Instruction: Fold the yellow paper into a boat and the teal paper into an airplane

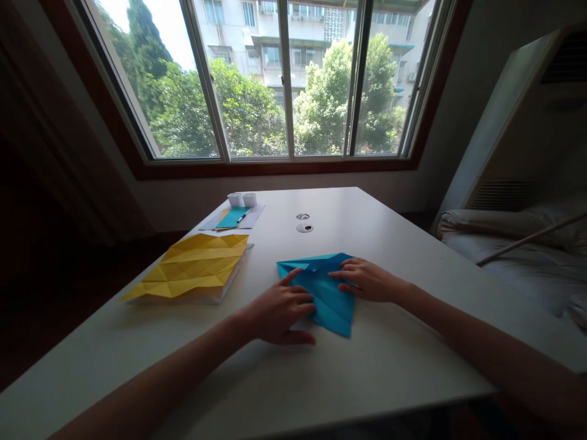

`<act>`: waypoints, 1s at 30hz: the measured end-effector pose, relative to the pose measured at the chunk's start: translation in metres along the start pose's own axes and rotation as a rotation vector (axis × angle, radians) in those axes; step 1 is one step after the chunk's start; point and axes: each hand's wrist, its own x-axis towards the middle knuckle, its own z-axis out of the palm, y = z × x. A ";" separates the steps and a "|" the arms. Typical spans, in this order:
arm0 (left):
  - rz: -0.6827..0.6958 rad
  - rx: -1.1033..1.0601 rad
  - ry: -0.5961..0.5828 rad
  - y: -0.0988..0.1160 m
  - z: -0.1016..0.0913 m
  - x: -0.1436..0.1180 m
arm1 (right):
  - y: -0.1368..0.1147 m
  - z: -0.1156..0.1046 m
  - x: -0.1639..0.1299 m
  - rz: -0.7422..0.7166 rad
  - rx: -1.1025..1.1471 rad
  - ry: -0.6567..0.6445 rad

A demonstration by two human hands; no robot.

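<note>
A folded sheet of blue paper lies on the white table, with crease lines across it and a raised fold along its far left edge. My left hand rests on the paper's left side, fingers spread and the index finger reaching toward the raised fold. On the right side of the sheet, my right hand lies with its fingers stretched out over the paper. Neither hand grips the sheet. Part of the blue paper's left side is hidden under my left hand.
To the left, a creased yellow sheet lies over white paper. Farther back are small blue paper, a pen and two white cups. Two round discs sit mid-table. A covered seat stands at the right.
</note>
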 end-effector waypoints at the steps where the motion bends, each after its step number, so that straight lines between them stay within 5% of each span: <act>1: -0.052 0.022 -0.001 -0.004 0.001 -0.001 | 0.001 0.001 0.000 0.025 -0.020 0.003; 6: -0.310 0.090 -0.019 -0.023 0.009 -0.004 | -0.001 0.004 0.001 0.032 -0.053 -0.004; 12: -0.510 0.142 -0.015 -0.018 0.018 0.001 | -0.023 0.001 0.003 -0.028 -0.002 0.011; 23: -0.407 -0.055 -0.201 -0.024 0.012 -0.005 | -0.013 0.005 -0.001 0.239 -0.116 -0.072; 30: -0.320 -0.060 -0.218 -0.019 0.001 -0.006 | -0.014 0.007 0.002 0.303 -0.135 -0.039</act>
